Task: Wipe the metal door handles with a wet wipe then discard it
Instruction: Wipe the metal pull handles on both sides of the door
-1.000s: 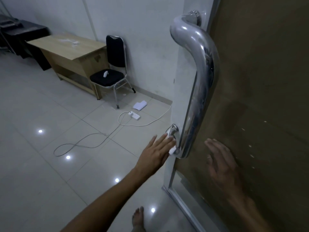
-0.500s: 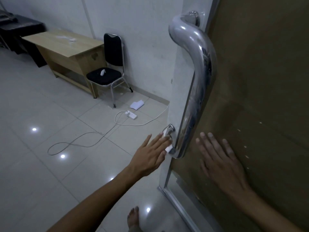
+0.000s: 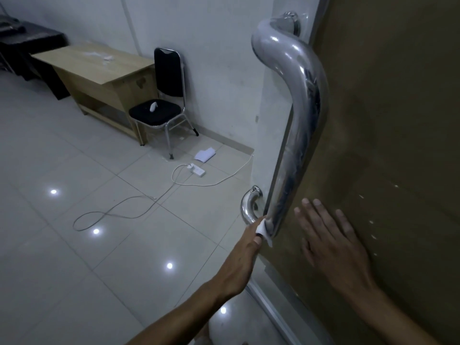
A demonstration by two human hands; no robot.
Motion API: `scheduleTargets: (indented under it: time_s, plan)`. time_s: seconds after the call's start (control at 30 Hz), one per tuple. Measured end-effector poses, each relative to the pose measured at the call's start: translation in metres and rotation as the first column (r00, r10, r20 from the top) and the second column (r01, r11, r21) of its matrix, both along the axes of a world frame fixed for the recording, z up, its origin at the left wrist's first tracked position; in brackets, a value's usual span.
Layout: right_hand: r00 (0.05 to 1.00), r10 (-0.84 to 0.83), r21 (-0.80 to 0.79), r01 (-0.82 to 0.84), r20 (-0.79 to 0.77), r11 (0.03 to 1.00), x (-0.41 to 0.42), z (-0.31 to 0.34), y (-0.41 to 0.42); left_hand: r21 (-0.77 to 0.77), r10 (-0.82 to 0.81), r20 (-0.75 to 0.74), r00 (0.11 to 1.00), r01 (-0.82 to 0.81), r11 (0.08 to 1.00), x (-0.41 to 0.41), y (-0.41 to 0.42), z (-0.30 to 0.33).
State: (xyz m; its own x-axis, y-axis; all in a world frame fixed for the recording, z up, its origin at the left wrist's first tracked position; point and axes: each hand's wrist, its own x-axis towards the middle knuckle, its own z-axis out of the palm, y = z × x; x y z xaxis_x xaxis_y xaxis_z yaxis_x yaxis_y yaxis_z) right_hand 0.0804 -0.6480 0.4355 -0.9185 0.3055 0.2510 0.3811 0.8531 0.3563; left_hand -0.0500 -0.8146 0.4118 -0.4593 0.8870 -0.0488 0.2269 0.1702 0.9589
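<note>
A long curved metal door handle [image 3: 301, 125] runs down the near face of the glass door [image 3: 388, 120]. The foot of a second metal handle [image 3: 247, 205] shows on the far side of the door's edge. My left hand [image 3: 242, 260] grips a white wet wipe [image 3: 264, 230] against the lower end of the long handle; its fingertips are hidden behind the door edge. My right hand [image 3: 331, 242] lies flat on the brown-tinted glass, just right of the handle's foot, fingers spread.
A wooden desk [image 3: 99, 70] and a black chair [image 3: 161, 105] stand by the far wall. A white power strip [image 3: 196, 169] with a trailing cable [image 3: 119, 210] and a white packet [image 3: 204, 154] lie on the tiled floor. The door's metal bottom rail [image 3: 276, 310] is near my feet.
My left hand has slid down from the far handle's base to the bottom end of the long handle, uncovering the far handle. My right hand has stayed flat on the glass.
</note>
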Motion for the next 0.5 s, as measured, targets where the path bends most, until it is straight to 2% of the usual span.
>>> scheduleTargets:
  time_s: [0.07,0.1,0.17,0.2,0.27,0.33,0.37,0.5]
  plan:
    - [1.0,-0.01,-0.008,0.01,0.004,1.0,0.0,0.0,0.0,-0.025,-0.008,-0.238,0.971,0.003,1.0,-0.008,-0.003,-0.003]
    - [1.0,-0.014,-0.012,0.015,0.007,1.0,-0.001,0.0,0.0,-0.067,-0.031,-0.389,0.921,0.005,0.998,-0.019,-0.004,-0.009]
    - [0.999,-0.03,-0.028,0.031,0.009,0.999,-0.001,0.0,0.0,-0.159,-0.105,-0.697,0.709,-0.009,0.987,-0.046,-0.004,-0.024]
    - [0.999,-0.038,-0.037,0.038,0.01,0.999,-0.001,0.001,0.0,-0.2,-0.137,-0.763,0.632,-0.029,0.979,-0.059,-0.001,-0.028]
    - [0.999,-0.042,-0.053,0.043,0.019,0.998,0.0,0.002,0.0,-0.254,-0.183,-0.807,0.561,-0.051,0.966,-0.079,0.008,-0.033]
    - [0.999,-0.044,-0.061,0.046,0.024,0.997,0.0,0.002,0.0,-0.258,-0.179,-0.821,0.542,-0.073,0.963,-0.089,0.015,-0.034]
    - [0.999,-0.044,-0.06,0.045,0.022,0.997,0.001,0.002,0.0,-0.249,-0.165,-0.81,0.563,-0.074,0.966,-0.09,0.015,-0.036]
    - [0.999,-0.037,-0.068,0.038,0.024,0.997,0.0,0.001,0.001,-0.112,-0.079,-0.663,0.744,0.006,0.994,-0.055,0.001,-0.038]
